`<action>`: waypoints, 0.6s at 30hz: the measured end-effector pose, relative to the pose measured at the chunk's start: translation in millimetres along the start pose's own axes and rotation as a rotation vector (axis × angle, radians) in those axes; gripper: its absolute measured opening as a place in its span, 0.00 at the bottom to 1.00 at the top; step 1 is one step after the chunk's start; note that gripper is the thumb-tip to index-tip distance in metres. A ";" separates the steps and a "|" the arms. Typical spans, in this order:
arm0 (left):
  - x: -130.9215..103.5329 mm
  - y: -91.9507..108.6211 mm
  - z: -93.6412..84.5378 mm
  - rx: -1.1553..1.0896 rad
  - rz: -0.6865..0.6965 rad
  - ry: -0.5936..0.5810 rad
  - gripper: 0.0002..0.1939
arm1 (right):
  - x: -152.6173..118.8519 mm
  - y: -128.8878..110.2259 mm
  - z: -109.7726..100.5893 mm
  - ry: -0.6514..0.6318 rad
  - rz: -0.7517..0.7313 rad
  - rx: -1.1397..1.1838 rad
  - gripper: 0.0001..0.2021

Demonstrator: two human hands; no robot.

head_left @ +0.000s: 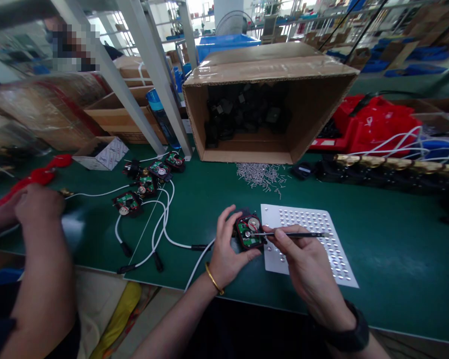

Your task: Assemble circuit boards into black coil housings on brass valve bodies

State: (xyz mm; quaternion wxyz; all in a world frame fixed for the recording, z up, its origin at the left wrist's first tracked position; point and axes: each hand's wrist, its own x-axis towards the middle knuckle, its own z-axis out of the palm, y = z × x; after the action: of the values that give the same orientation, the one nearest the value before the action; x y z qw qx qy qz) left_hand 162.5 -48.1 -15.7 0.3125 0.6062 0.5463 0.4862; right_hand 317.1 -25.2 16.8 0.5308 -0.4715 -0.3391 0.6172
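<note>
Green circuit board in a black housing, getting poked with a thin tool

Left hand (226,252) grips the small housing (249,231) on the green table (396,239); right hand (303,259) pinches a slim black tool (292,234), tip touching the board. My guess: a slip could scratch the board, since the housing is only pinched. Just behind sits one white dimpled tray (322,249), to the left four more wired boards (149,182), then loose pins (260,174) and one cardboard box (269,104). A co-worker's hand (37,204) rests far left.
</note>
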 end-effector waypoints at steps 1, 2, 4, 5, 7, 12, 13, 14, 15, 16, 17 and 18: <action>0.3 0.1 -0.3 0.005 0.006 0.003 0.38 | -0.1 -0.4 -0.1 0.001 -0.001 -0.004 0.11; 0.5 -0.2 -0.3 0.009 0.012 0.005 0.39 | 0.0 -0.8 -0.4 -0.001 -0.003 -0.007 0.11; 0.1 -2.2 0.4 0.004 0.026 0.010 0.39 | 1.0 -1.6 -0.9 -0.009 -0.005 -0.010 0.11; -0.3 -3.7 1.1 -0.008 0.034 0.014 0.39 | 2.0 -1.8 -1.0 -0.012 -0.007 -0.009 0.11; -1.4 -7.0 3.0 -0.051 0.065 0.025 0.38 | 4.3 -1.5 -0.5 -0.016 -0.010 -0.006 0.11; -3.1 -9.4 6.0 -0.050 0.203 0.043 0.28 | -0.6 1.1 1.7 -0.031 -0.074 -0.092 0.08; -2.9 -8.7 5.9 -0.001 0.218 0.042 0.24 | -3.4 0.4 0.6 -0.036 -0.149 -0.149 0.06; -2.4 -8.1 5.6 0.052 0.228 0.042 0.21 | -5.5 -1.5 -1.6 -0.050 -0.257 -0.216 0.04; -1.7 -7.8 5.1 0.101 0.234 0.048 0.18 | -5.9 -4.7 -5.3 -0.086 -0.392 -0.293 0.02; -0.8 -7.7 4.5 0.138 0.233 0.060 0.16 | -3.5 -9.5 -10.5 -0.130 -0.543 -0.373 0.03; 0.0 -7.8 4.0 0.160 0.228 0.076 0.15 | 2.6 -15.9 -17.2 -0.151 -0.691 -0.450 0.04; 0.8 -8.2 3.5 0.170 0.221 0.092 0.15 | 12.9 -23.8 -24.9 -0.128 -0.805 -0.530 0.05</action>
State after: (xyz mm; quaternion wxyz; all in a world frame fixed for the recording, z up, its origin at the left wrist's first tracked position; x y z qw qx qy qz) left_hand 162.8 -45.1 -24.2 0.1789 0.6642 0.5292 0.4968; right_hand 348.6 -9.8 27.8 0.5671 -0.3830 -0.6720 0.2831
